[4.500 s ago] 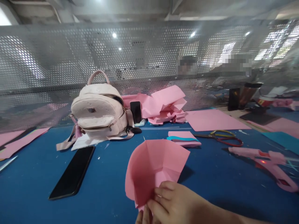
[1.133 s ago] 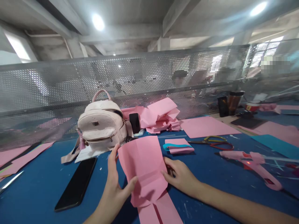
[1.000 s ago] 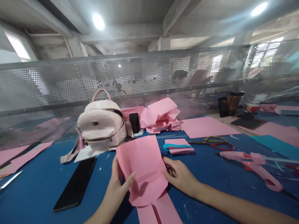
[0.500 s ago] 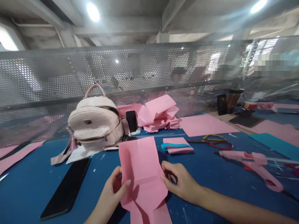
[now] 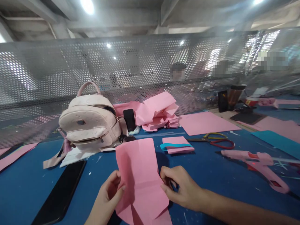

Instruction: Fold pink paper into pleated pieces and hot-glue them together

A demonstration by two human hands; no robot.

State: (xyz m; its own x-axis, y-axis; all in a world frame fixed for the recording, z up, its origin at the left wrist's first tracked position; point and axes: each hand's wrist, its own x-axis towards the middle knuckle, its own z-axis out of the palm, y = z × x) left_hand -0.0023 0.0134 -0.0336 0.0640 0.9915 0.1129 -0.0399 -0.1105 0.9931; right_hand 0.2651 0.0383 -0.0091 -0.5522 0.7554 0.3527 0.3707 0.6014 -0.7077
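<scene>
Creased, folded pink paper sheet [image 5: 142, 178]: near centre, over blue tabletop [image 5: 211, 178]. Bare left hand [image 5: 106, 195] pinches its left edge; bare right hand [image 5: 182, 187], curled, pinches its right edge. Red-and-yellow-handled metal scissors [image 5: 206, 139] lie beyond, right.

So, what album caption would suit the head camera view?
Left hand and right hand hold creased pink paper at a blue table, scissors and glue gun at right.
</scene>
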